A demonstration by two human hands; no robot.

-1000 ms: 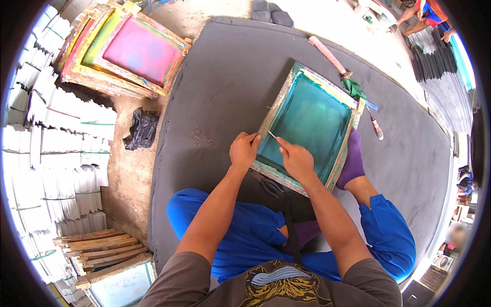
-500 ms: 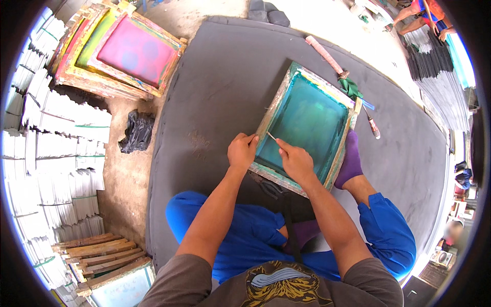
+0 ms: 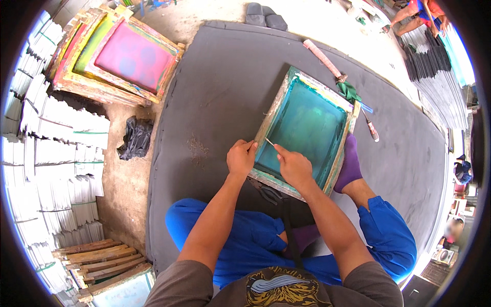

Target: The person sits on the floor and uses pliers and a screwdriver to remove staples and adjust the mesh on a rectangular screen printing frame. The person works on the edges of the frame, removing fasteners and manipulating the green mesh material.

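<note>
Far left: stacks of white sheets bundled with bands, lying on the floor beside the mat.
Upper left: pile of wooden printing frames, the top one with a pink mesh, resting on the floor well apart from the hands.
Left of mat: crumpled black rag on bare ground, just beside the edge of the grey mat.
Lower left: more wooden frames stacked flat.
Left hand: curled shut, fingertips pressed on the near left rail of the teal screen frame, thumb and forefinger pinching toward the thin sliver.
Thin sliver: short and pale, spanning the small gap between both hands, right over the frame's left edge; exact material too small to tell.
Right hand: closed in a pinch on the other end of the sliver, knuckles over the teal mesh, just beside the left hand.
Teal screen frame: flat on the grey mat, tilted, its near corner under both hands, its right rail touching a foot in a purple sock.
Beyond frame: long wooden-handled tool and green cloth at the far corner.
Far right: dark stacked sheets.
</note>
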